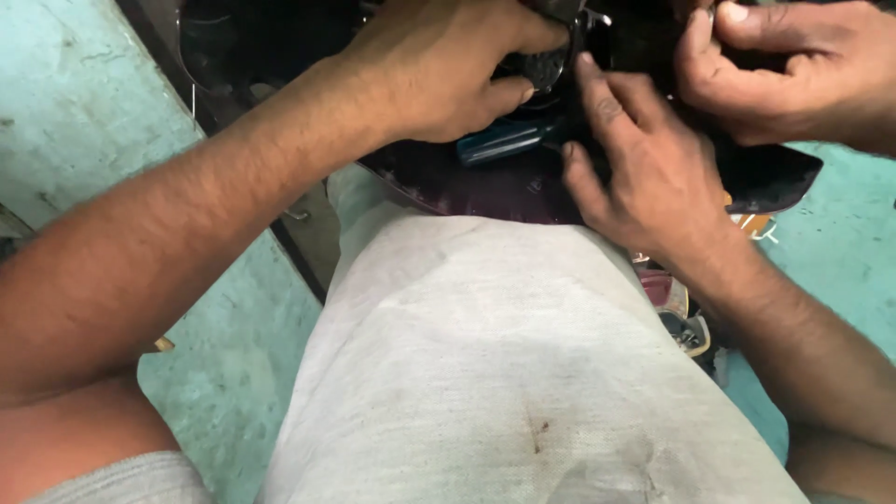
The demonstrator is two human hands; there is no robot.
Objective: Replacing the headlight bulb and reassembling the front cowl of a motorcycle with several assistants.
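My left hand (448, 70) reaches in from the left and pinches a small round dark metal part (546, 67) between thumb and fingers. My right hand (644, 163) lies spread on a dark glossy panel (485, 187), its forefinger stretched up to the same round part. A blue tool handle (499, 140) lies on the panel just under my left hand. Another person's hand (793, 70) grips the dark piece at the top right. What lies under the hands is hidden.
My knee in grey cloth (504, 355) fills the lower middle. A teal floor (84, 103) lies on both sides. A dark strip (303, 252) runs along the left of my leg. Small metal and plastic bits (686, 327) sit under my right wrist.
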